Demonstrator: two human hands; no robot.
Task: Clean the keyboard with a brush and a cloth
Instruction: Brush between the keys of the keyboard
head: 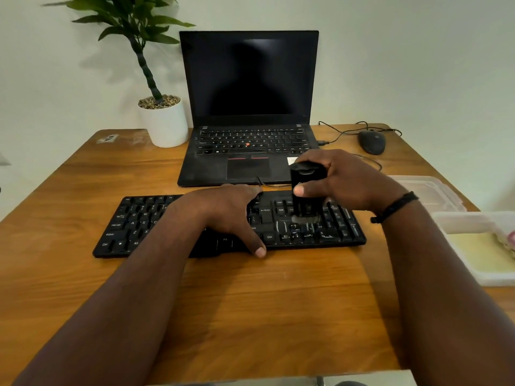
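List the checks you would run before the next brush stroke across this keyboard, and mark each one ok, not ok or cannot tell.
1. Brush gripped firmly: ok. The right hand wraps the black brush, held upright.
2. Bristles on the keys: ok. Its tip meets the keyboard between the arrow keys and the number pad.
3. Keyboard held steady: ok. The left hand rests flat across its middle, thumb over the front edge.
4. Keyboard cable out of the stroke path: ok. The cable runs behind the keyboard.
5. Cloth within reach: cannot tell. Only the tray to the right shows; its contents are unclear.
6. Debris cleared from brushed keys: cannot tell, too blurred.
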